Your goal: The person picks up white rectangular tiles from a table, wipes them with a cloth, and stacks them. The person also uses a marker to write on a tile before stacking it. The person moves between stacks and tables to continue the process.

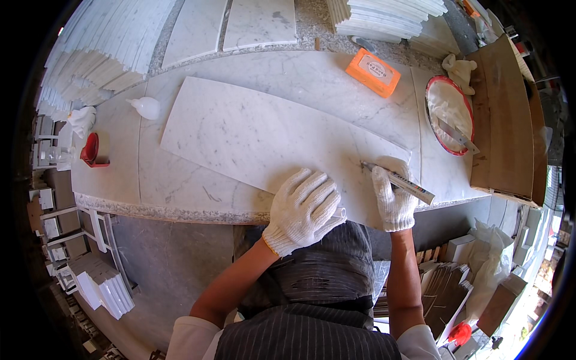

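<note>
Left hand (305, 207) gloved, palm down on near long edge of white marbled slab (258, 129), fingers together; small white cylinder (340, 213) pokes out by it, can't tell if gripped. Right hand (395, 195) gloved, holding marker (414, 187), tip at slab's right end. Slab lies slanted on tabletop (120, 171), right end overhanging front edge. Orange box (373, 72) toward back edge; red-rimmed bowl (473, 120) near right edge; white squeeze bottle (147, 108) and red tape dispenser (91, 150) toward left edge.

Orange block (373, 73) near a red-rimmed bowl (473, 123); brown carton (497, 114), right; white bottle (147, 108) and red tape dispenser (90, 149), left.
</note>
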The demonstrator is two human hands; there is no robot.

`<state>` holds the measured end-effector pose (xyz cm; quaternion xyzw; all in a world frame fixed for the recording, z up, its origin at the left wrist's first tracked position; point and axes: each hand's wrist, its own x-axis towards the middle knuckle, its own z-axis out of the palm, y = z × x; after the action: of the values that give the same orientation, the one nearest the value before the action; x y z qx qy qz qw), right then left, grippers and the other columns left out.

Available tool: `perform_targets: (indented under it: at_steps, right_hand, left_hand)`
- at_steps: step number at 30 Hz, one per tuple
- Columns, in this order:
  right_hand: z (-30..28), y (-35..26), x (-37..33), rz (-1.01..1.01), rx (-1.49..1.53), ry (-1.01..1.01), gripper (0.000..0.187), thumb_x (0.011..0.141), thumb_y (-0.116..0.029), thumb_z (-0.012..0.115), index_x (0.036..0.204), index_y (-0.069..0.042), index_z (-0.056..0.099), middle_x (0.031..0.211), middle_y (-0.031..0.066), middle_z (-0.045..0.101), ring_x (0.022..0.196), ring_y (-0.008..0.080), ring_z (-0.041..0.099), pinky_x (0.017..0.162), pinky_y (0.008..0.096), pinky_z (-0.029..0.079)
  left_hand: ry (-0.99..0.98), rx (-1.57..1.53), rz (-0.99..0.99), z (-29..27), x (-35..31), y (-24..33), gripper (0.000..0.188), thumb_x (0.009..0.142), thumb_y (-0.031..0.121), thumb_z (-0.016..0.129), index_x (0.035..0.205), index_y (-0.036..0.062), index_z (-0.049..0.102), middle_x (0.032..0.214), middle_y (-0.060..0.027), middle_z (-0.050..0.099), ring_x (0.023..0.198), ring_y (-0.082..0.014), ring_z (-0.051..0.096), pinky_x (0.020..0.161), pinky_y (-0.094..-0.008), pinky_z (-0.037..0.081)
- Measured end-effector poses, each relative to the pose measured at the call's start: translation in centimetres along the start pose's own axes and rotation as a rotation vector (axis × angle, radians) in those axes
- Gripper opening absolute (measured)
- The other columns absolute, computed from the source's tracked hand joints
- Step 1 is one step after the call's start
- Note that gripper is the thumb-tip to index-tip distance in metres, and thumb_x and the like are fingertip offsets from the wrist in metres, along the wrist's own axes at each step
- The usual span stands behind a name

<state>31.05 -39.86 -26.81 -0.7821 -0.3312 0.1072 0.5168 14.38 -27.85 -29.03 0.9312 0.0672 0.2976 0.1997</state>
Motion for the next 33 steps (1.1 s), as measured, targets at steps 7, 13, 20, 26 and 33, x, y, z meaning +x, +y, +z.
perform_targets:
  at_steps: [7, 13, 20, 26, 33]
  right_hand:
    - [-0.4, 1.5, -1.5, 0.201, 0.235, 0.053, 0.023, 0.094, -0.019, 0.062, 0.106, 0.001, 0.061, 0.095, 0.0062, 0.063, 0.084, 0.0129, 0.058, 0.076, 0.0278, 0.048]
    - [-0.4, 1.3, -1.0, -0.019, 0.034, 0.001, 0.02, 0.092, -0.015, 0.063, 0.103, 0.001, 0.063, 0.091, 0.0055, 0.063, 0.08, 0.0115, 0.057, 0.073, 0.0268, 0.048]
    - [0.0, 1.2, -1.0, 0.05, 0.03, 0.058, 0.02, 0.086, -0.018, 0.069, 0.094, 0.0, 0.067, 0.086, 0.0123, 0.068, 0.074, 0.0203, 0.064, 0.071, 0.0324, 0.051]
    - [-0.3, 0.8, -0.8, 0.024, 0.017, -0.043, 0.022, 0.091, -0.016, 0.065, 0.104, 0.001, 0.063, 0.093, 0.0065, 0.063, 0.081, 0.0113, 0.057, 0.074, 0.0278, 0.049]
    - [-0.2, 0.6, -0.9, 0.039, 0.057, -0.024, 0.019, 0.091, -0.013, 0.063, 0.103, 0.001, 0.063, 0.094, 0.0073, 0.063, 0.083, 0.012, 0.057, 0.076, 0.0281, 0.048]
  left_hand:
    - [0.005, -0.009, -0.004, -0.1, 0.2, 0.1, 0.039, 0.079, 0.032, 0.074, 0.109, 0.0122, 0.06, 0.115, -0.0066, 0.061, 0.113, -0.027, 0.056, 0.099, -0.0489, 0.045]
    - [0.018, -0.009, -0.001, 0.0, 0.0, 0.0, 0.038, 0.079, 0.033, 0.075, 0.108, 0.0122, 0.06, 0.114, -0.0069, 0.06, 0.113, -0.027, 0.056, 0.099, -0.0488, 0.045]
    - [0.014, -0.01, 0.009, 0.0, 0.1, 0.0, 0.04, 0.08, 0.033, 0.074, 0.11, 0.012, 0.059, 0.115, -0.0072, 0.06, 0.112, -0.0277, 0.056, 0.1, -0.049, 0.044]
    - [0.014, -0.005, 0.008, 0.0, 0.0, 0.0, 0.04, 0.08, 0.033, 0.074, 0.11, 0.0123, 0.059, 0.115, -0.0072, 0.06, 0.113, -0.0277, 0.056, 0.1, -0.0491, 0.044]
    - [0.012, -0.006, 0.006, 0.0, 0.0, 0.0, 0.039, 0.08, 0.033, 0.074, 0.11, 0.0121, 0.059, 0.115, -0.0073, 0.06, 0.113, -0.0277, 0.056, 0.1, -0.0493, 0.044]
